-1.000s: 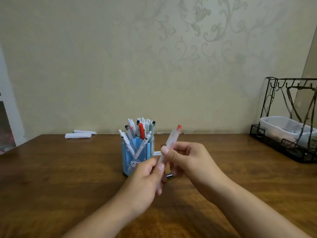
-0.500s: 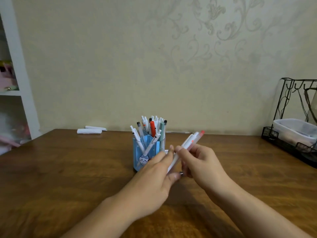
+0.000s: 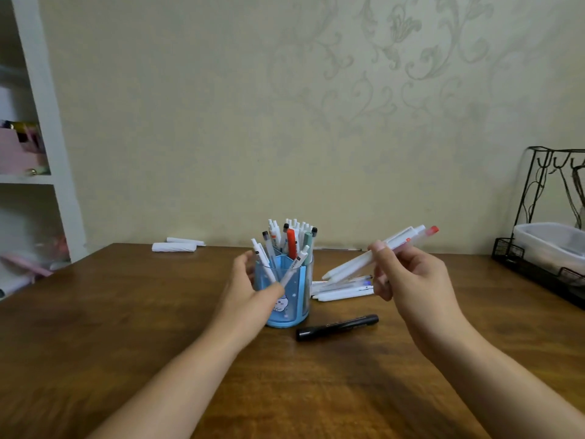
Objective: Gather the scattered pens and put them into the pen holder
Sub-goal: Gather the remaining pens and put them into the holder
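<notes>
Pinching two white pens (image 3: 376,253) in my right hand (image 3: 408,277), I am tilting them, clicker ends up toward the table's far right. My left hand (image 3: 250,289) is cupping, fingers spread, the blue pen holder (image 3: 292,299) mid-table.

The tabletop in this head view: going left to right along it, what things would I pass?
Folded white paper → left hand → blue pen holder → black marker → right hand holding white pens → black wire rack.
</notes>
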